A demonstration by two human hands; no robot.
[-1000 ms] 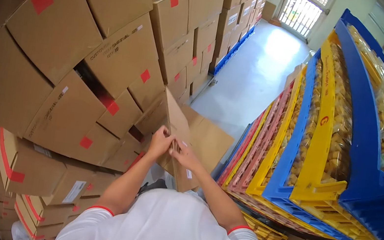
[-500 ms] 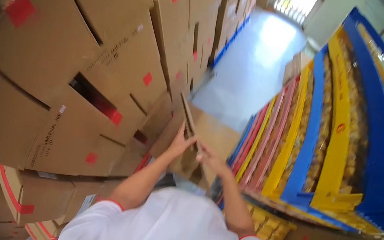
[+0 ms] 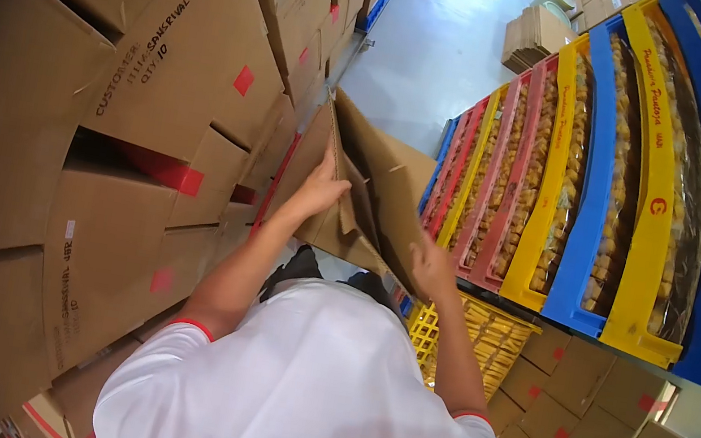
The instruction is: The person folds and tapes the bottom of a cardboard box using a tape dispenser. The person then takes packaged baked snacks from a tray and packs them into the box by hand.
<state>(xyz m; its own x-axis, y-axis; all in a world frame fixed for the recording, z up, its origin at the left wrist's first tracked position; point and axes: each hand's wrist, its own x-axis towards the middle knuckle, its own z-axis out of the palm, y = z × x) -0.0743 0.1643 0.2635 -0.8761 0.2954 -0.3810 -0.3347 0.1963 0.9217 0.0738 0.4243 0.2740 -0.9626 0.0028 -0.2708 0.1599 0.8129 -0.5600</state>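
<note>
1. Cardboard box (image 3: pixel 393 207), partly spread open, tilted, mid-scene just in front of torso, between both hands.
2. Left hand (image 3: pixel 321 187) clamped on left panel, fingers pointing far, thumb reaching right over panel edge.
3. Right hand (image 3: pixel 436 268) touching right panel toward near end; blurred, cannot tell whether gripping or pressing.
4. Hands apart; both forearms extended forward, angled inward, right elbow bent outward.
5. Far left to near left: stacked cartons (image 3: pixel 181 49). Right: stacked crates (image 3: pixel 590 182), yellow, blue, pink.
</note>
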